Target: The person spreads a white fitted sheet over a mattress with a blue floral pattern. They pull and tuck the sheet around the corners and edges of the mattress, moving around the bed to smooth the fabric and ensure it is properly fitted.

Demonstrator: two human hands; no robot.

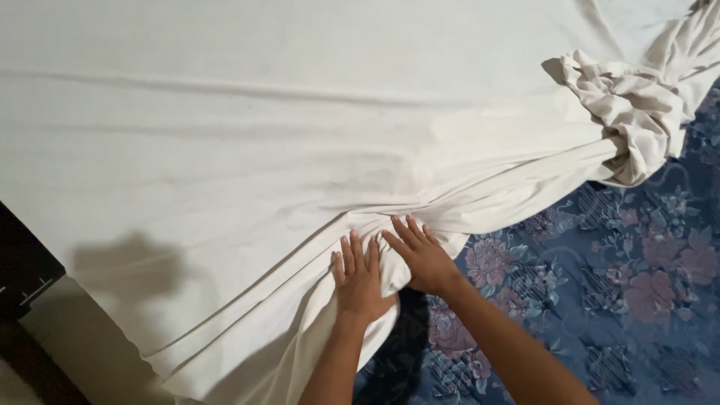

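Fingers of both hands, spread flat, press the white sheet's gathered fold running toward upper right.

Your two bare forearms reach up from the lower edge, converging. Your left hand lies flat, palm down, fingers together. Your right hand rests just beside it, fingers spread, angled leftward.

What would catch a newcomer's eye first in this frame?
The wide white sheet fills most of the view, its folds running down to the two hands at bottom centre. The left hand and right hand press flat, side by side, on the sheet's gathered edge. At upper right a bunched knot of sheet lies over the dark blue floral mattress.
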